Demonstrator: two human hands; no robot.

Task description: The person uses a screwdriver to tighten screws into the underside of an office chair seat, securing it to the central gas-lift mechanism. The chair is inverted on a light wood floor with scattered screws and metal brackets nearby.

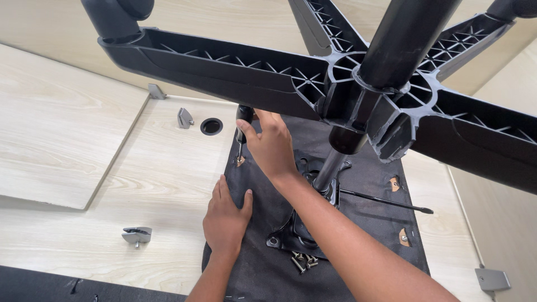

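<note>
Fingers of the right hand [272, 146] wrap a black-handled screwdriver [242, 126], upright at the seat underside's [263, 268] corner; the left hand [225, 219] presses flat, fingers spread, beside the mounting plate [296, 237].

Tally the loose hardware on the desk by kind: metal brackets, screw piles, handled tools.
Metal brackets: 4
Screw pile: 1
Screwdriver, in the right hand: 1
Total: 6
</note>
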